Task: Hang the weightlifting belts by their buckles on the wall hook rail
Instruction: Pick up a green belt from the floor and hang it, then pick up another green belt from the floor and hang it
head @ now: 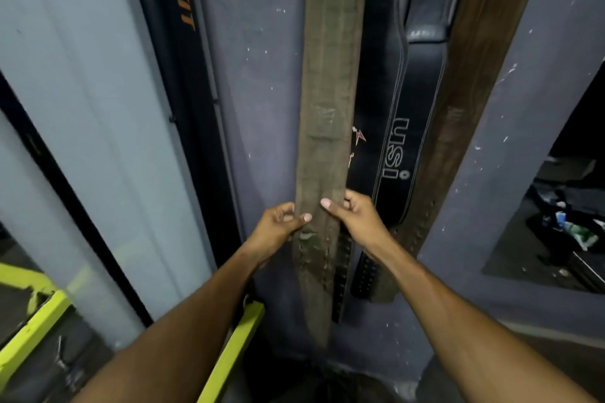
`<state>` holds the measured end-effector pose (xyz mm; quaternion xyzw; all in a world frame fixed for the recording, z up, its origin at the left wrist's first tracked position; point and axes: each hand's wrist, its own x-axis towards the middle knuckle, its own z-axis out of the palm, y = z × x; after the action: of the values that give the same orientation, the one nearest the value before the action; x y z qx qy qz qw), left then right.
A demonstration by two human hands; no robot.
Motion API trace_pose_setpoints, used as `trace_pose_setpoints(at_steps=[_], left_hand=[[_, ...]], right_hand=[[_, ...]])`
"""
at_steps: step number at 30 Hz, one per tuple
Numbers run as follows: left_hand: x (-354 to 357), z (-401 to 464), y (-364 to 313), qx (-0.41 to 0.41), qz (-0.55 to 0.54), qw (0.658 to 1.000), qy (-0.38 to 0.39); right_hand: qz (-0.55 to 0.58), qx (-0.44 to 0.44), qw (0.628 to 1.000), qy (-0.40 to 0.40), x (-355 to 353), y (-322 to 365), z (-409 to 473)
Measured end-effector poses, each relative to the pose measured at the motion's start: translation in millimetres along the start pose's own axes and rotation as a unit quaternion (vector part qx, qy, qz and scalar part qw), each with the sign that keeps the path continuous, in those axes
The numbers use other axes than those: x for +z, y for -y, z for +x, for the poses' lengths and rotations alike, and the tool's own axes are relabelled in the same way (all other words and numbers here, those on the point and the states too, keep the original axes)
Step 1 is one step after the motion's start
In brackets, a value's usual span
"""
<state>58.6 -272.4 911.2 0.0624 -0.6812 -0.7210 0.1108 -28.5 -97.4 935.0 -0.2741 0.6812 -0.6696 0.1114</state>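
Head view: olive belt [327, 108] hung against wall [262, 75], beside black belt [409, 127]. Left hand [278, 226] and right hand [353, 216] pinched its edges. Buckle, hook rail out of frame. Best steady it straight, release gently.

Three belts are hanging side by side against the wall [262, 59]: worn belt [330, 75] on the left, USI belt [402, 127] in the middle & partly behind it, third belt [481, 42] on the right, overlapping the USI belt's right edge. L hand [278, 222] is gripping the worn belt's left edge w/ the R hand [357, 216] on its right edge, thumbs lying across its front. Frame bar [232, 350] is sitting below-left of the belts, w/ a panel [82, 91] standing left of the wall.
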Motion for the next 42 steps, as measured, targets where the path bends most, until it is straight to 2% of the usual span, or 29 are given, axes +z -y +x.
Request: trace_pose_setpoints(at_steps=[2,6,9,13,15,21,31,39,42], left_hand=[[-0.2,-7.2,0.8,-0.003,0.013,1.000,0.011],[-0.6,-17.8,8.1,-0.001,0.023,1.000,0.007],[-1.2,-23.1,19.2,-0.001,0.022,1.000,0.001],[-9.2,-44.1,57.4,-0.032,-0.005,0.999,-0.006],[-13.8,-56.6,83.7,-0.062,-0.021,0.997,-0.044],[-3.5,-93.3,148.6,-0.142,0.057,0.984,-0.089],[54.4,-114.2,213.1,-0.260,0.087,0.961,-0.029],[99.5,-98.4,290.7,-0.353,0.167,0.921,-0.004],[109.8,-83.4,321.9,-0.384,0.197,0.902,0.028]], right_hand=[[-0.019,0.005,1.000,0.019,4.6,-4.3,-11.6],[-0.008,0.012,1.000,-0.017,12.4,-14.9,-25.4],[-0.001,0.036,0.999,-0.016,19.3,-26.2,-38.0],[-0.053,0.115,0.992,-0.018,26.4,-60.8,-63.1],[-0.075,0.152,0.985,-0.044,26.1,-81.8,-77.7],[-0.091,0.251,0.962,-0.052,18.5,-134.6,-121.1],[-0.089,0.366,0.922,-0.083,-43.1,-219.5,-181.2],[-0.079,0.440,0.891,-0.081,-110.9,-312.2,-200.0],[-0.093,0.479,0.869,-0.074,-122.4,-357.2,-204.2]])
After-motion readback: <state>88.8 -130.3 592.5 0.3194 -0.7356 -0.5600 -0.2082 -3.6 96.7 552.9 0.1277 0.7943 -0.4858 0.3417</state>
